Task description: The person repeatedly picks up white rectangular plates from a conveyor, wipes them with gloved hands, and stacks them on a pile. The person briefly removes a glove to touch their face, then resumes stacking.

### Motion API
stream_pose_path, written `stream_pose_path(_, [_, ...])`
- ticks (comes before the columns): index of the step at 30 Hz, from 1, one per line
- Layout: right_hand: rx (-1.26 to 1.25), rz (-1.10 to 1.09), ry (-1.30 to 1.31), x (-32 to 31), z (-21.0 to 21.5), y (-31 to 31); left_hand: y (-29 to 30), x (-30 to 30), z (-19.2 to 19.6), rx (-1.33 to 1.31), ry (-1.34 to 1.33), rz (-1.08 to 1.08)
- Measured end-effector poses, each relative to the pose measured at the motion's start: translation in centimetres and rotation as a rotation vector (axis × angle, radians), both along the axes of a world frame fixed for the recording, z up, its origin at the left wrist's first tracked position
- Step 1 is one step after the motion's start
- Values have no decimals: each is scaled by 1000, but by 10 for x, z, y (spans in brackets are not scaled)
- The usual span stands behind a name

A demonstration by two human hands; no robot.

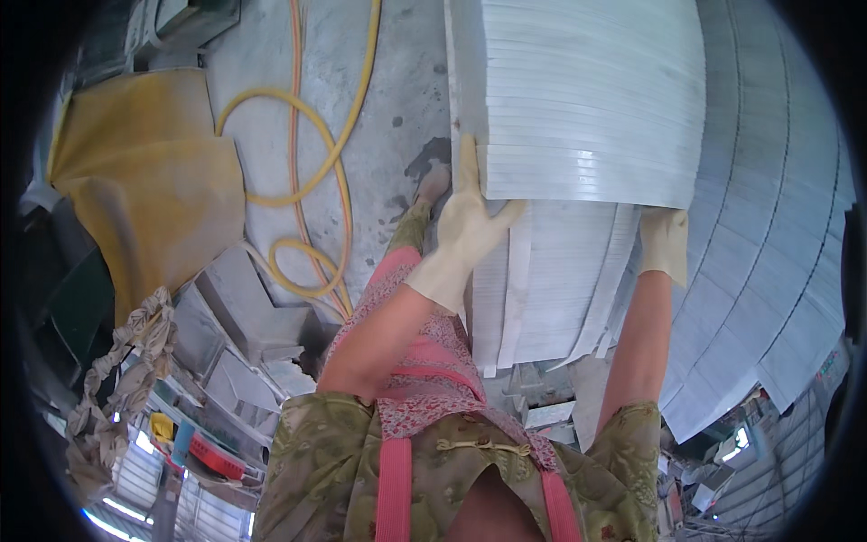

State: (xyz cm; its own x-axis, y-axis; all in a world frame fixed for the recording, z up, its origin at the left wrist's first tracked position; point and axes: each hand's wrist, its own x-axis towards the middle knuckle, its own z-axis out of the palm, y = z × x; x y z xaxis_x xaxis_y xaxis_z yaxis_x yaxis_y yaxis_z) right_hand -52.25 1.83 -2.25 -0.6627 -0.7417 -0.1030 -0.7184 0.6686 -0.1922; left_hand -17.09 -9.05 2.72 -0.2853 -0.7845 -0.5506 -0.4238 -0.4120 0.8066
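A stack of thin white slabs [591,99] stands in front of me, their long edges lying in close rows. My left hand [471,226], in a cream glove, is at the stack's near left corner. One finger stretches along the left side and the thumb spreads out along the near edge. At the near right corner my right hand [665,242], gloved alike, reaches in below the edge; its fingers are hidden there. Beneath the overhanging near edge, a lower pile of slabs [560,271] has pale upright strips [517,289] against it.
Right of the stack run long rows of grey-white slabs [759,199]. Yellow and orange hoses [312,113] loop over the wet-spotted concrete floor [397,63] on the left. Beyond them hangs an ochre sheet [149,172]. Broken slab pieces [546,414] lie near my body.
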Motion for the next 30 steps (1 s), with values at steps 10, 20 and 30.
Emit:
stream_pose_path(10, [-96, -173, -412, 58, 137, -66, -48, 31, 34, 56, 408, -40])
stream_pose_path(20, [-226, -125, -664, 27, 119, -82, -55, -16, 49, 15, 418, 181])
stream_pose_path(30, [-94, -201, -671, 32, 139, -93, -58, -17, 56, -4, 427, 166])
